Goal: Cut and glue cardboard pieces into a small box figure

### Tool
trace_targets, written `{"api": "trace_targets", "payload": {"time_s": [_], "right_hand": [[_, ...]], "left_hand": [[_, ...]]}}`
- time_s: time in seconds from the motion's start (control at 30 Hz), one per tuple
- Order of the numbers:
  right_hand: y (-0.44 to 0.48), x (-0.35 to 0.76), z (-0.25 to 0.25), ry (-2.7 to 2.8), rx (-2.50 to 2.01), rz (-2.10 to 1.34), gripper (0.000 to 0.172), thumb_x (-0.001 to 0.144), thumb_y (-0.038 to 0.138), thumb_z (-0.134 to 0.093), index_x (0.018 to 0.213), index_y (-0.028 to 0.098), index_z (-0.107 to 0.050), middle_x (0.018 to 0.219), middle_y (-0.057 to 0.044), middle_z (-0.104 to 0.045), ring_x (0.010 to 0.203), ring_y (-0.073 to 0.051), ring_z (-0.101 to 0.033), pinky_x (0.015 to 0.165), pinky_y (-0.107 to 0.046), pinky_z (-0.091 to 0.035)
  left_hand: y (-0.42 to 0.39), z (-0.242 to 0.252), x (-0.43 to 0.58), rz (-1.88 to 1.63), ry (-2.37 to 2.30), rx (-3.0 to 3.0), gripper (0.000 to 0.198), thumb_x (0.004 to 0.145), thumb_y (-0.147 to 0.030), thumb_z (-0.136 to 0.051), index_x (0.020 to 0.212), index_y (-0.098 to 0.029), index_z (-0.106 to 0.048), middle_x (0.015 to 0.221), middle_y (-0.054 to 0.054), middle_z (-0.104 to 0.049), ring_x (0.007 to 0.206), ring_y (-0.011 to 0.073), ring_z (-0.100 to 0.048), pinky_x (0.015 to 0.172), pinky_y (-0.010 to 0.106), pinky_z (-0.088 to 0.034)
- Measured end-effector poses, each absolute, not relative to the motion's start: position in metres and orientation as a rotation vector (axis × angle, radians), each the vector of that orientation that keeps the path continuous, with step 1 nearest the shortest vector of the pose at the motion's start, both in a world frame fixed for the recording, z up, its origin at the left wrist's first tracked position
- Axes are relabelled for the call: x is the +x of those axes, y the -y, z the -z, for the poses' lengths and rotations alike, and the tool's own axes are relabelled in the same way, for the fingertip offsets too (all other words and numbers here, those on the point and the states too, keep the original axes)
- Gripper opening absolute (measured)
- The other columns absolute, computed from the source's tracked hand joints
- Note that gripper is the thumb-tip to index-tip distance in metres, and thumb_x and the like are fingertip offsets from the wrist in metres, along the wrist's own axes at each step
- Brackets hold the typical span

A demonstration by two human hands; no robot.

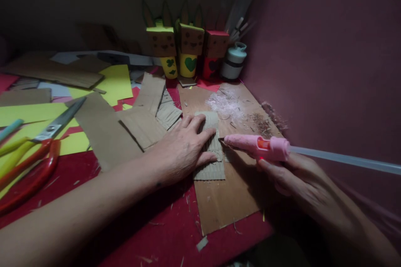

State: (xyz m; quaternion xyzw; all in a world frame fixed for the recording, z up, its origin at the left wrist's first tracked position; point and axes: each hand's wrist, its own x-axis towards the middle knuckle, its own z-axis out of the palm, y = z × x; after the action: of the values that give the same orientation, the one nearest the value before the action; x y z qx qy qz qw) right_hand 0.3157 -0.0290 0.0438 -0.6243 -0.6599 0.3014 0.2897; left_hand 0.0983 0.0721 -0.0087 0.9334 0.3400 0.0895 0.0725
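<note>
My right hand (297, 181) is wrapped round the handle of a pink hot glue gun (241, 142), which has an orange window and a lit red light. A long clear glue stick (344, 159) sticks out of its back end. The gun's dark nozzle points left, at the right edge of a strip of ribbed corrugated cardboard (211, 169). Fingers spread, my left hand (184, 146) lies flat on that strip and presses it down. Under the strip is a larger brown board (225, 204). Whether the nozzle touches the strip, I cannot tell.
Three box-headed paper figures with ears, two yellow (188, 64) and one red (213, 66), stand at the back beside a blue-grey jar (233, 60). Scissors (46, 142), yellow paper (117, 85) and cardboard scraps (105, 131) cover the left. A wall (328, 71) bounds the right.
</note>
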Motion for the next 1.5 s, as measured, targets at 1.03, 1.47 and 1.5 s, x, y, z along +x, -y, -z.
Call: {"api": "trace_targets", "payload": {"time_s": [1.03,1.47,1.5], "right_hand": [[0.035,0.318,-0.044,1.724,-1.629,-0.988,0.042,0.095,0.049,-0.05,0.133,0.036,-0.063,0.14,0.0,-0.06,0.132,-0.031,-0.054,0.108,-0.045,-0.046],[0.028,0.316,-0.046,1.754,-1.607,-0.932,0.041,0.095,0.048,-0.052,0.132,0.035,-0.063,0.137,-0.001,-0.063,0.132,-0.031,-0.054,0.107,-0.048,-0.048],[0.027,0.316,-0.046,1.755,-1.613,-0.938,0.041,0.095,0.047,-0.052,0.133,0.035,-0.062,0.138,-0.001,-0.063,0.132,-0.031,-0.053,0.107,-0.048,-0.048]], "left_hand": [[-0.073,0.012,0.097,-0.305,-1.01,2.858,0.05,0.094,-0.052,-0.052,0.129,-0.017,-0.056,0.131,0.018,-0.046,0.119,0.035,-0.043,0.099,0.053,-0.045],[-0.074,0.012,0.098,-0.301,-1.022,2.86,0.05,0.094,-0.054,-0.051,0.129,-0.018,-0.055,0.132,0.016,-0.047,0.116,0.0328,-0.045,0.099,0.05,-0.045],[-0.073,0.012,0.098,-0.298,-1.025,2.861,0.051,0.094,-0.054,-0.051,0.129,-0.019,-0.055,0.132,0.016,-0.047,0.116,0.0328,-0.045,0.099,0.05,-0.045]]}}
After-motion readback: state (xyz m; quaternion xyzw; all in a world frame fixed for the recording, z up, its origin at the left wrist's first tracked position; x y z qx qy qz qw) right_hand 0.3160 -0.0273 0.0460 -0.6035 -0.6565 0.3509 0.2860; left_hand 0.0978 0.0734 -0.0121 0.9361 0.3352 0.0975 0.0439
